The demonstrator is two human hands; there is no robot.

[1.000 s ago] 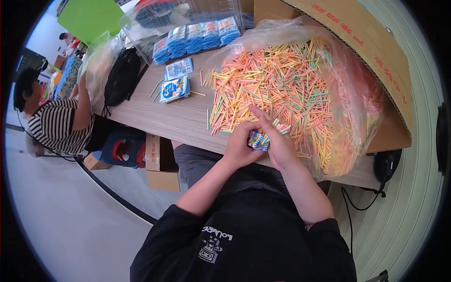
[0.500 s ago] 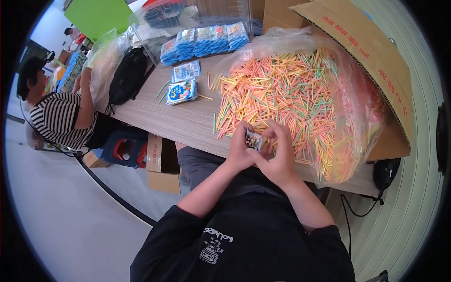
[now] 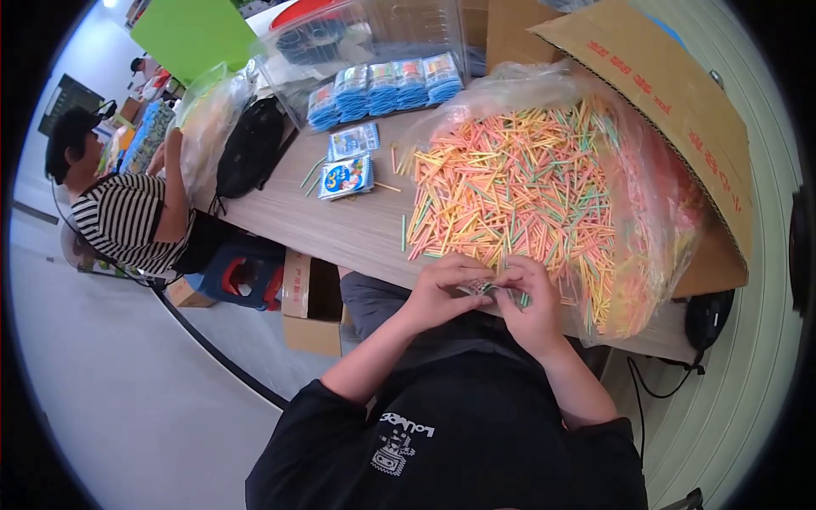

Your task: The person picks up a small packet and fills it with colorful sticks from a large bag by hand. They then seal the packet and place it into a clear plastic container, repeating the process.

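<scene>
My left hand [image 3: 448,293] is closed on a small packet [image 3: 482,288] at the table's front edge. Facing it, my right hand [image 3: 530,304] holds a few coloured sticks [image 3: 524,299], green ones among them, against the packet's opening. Its fingers are bent together and hide part of the sticks. Just beyond both hands spreads a large heap of pink, yellow and green sticks [image 3: 518,187] on clear plastic. Left of the heap, a blue and white packet [image 3: 346,177] lies in front of another flat packet [image 3: 354,141], with loose sticks beside them.
Stacked blue packets [image 3: 383,87] stand by a clear plastic bin [image 3: 425,30]. An open carton [image 3: 671,110] borders the heap on the right. A black bag [image 3: 250,146] lies at left, near a seated person in a striped top [image 3: 127,221]. Below the table is another carton [image 3: 311,333].
The view has shifted, so the table's things appear a little lower and to the right. My hands have turned inward around the packet, and green sticks now show at my right hand.
</scene>
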